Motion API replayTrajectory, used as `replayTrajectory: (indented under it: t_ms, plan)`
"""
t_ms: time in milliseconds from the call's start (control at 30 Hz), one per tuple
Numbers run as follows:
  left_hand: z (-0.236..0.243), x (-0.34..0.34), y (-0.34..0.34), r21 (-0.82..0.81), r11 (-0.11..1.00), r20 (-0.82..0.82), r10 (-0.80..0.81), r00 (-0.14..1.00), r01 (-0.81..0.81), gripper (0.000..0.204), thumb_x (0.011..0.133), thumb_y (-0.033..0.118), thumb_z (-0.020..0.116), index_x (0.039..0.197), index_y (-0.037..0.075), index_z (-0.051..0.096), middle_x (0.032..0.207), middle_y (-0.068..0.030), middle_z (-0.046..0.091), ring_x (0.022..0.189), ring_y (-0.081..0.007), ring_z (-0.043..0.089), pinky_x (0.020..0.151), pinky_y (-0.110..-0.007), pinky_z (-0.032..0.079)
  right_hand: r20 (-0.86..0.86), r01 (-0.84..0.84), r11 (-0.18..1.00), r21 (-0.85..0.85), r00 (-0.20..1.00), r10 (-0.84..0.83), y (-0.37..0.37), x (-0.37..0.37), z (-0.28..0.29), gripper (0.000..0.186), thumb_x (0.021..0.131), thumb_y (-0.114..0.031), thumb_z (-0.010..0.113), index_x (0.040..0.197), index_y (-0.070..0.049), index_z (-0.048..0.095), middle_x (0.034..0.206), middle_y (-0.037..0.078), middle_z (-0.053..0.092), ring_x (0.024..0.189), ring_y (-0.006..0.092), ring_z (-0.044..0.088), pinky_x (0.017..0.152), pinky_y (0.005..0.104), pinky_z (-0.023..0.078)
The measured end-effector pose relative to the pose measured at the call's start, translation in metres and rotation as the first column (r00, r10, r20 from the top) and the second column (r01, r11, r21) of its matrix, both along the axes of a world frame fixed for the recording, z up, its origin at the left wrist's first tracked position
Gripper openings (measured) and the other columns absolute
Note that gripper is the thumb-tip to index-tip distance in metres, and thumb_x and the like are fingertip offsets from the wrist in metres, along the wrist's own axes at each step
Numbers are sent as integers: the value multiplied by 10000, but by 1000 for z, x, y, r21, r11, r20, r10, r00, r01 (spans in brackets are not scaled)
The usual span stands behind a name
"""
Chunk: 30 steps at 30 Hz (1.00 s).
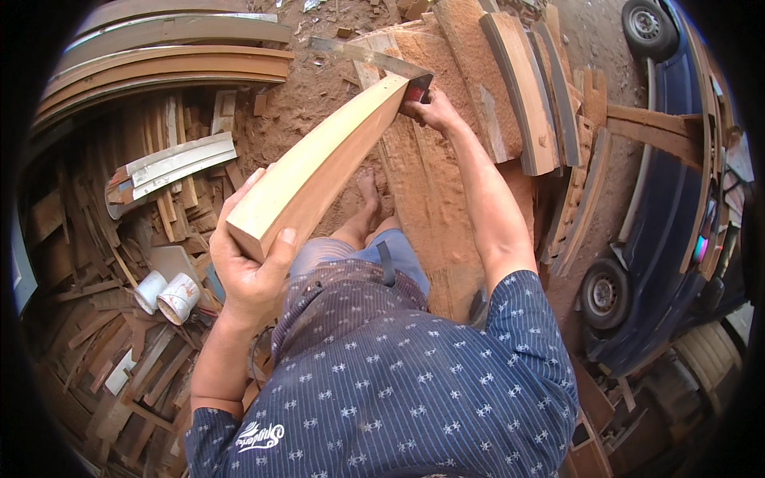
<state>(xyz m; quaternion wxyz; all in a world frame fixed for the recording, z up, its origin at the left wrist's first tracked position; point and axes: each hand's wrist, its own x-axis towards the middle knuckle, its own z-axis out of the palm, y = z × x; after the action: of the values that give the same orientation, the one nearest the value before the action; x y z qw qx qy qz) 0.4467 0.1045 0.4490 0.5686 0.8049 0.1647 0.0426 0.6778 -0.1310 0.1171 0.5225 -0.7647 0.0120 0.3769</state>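
A long, pale wooden beam [319, 155] with squared faces slants up from my left hand toward the far right. My left hand [251, 267] is wrapped round its near end, with the thumb on the side face. At the beam's far end, my right hand [430, 110] grips the dark and red stock of a try square [374, 60]. The square's metal blade reaches out leftward past the beam's far end. My right fingers are partly hidden behind the stock. Below lies a wide, sawdust-covered plank [430, 207], to the right of my bare legs.
Stacked long boards [175, 64] lie at the far left, above a heap of wood offcuts [96, 334]. Two white buckets [177, 299] stand on that heap. More curved timbers [522, 95] rest at the right, near a dark blue vehicle [661, 215] with a board leaning toward it.
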Motion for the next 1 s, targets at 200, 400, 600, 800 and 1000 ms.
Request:
replayTrajectory:
  t_ms: [200,400,600,800,1000]
  plan:
    - [-17,-22,-2,-91,986,41,142,989,-137,591,882,108,660,1412,-71,469,1302,-168,567,1211,-231,559,1067,-386,437,310,23,999,-40,951,-10,-4,-2,-26,320,877,-220,738,1103,5,716,955,133,768,846,192,719,777,357,557]
    - [-49,-70,8,-320,837,-123,427,896,-443,557,910,78,628,1427,-50,468,1356,-150,556,1246,-220,546,1086,-362,431,167,327,936,131,923,-346,0,-71,50,273,928,-208,721,1090,10,693,960,79,742,848,173,699,739,315,545]
    - [-60,-125,-7,-417,798,-305,329,894,-435,553,803,-17,727,1291,-26,466,1218,-149,572,1135,-218,586,998,-350,508,-63,493,844,211,869,-491,-71,-187,104,204,979,-239,691,937,-62,600,708,11,592,537,97,530,495,271,453]
    - [-90,-181,-54,-438,827,-274,251,928,-353,646,799,78,800,1314,-18,422,1218,-147,549,1123,-212,581,972,-345,507,-211,585,774,244,811,-546,-143,-299,127,198,1003,-263,669,942,-95,585,714,-6,589,525,96,545,499,268,485]
    - [-87,-242,-103,-605,678,-454,135,881,-416,716,859,99,772,1394,-26,313,1258,-183,537,1108,-263,630,859,-391,615,-367,675,664,322,736,-570,-195,-389,175,157,1021,-253,636,966,-113,592,756,-11,620,552,70,535,484,244,438]
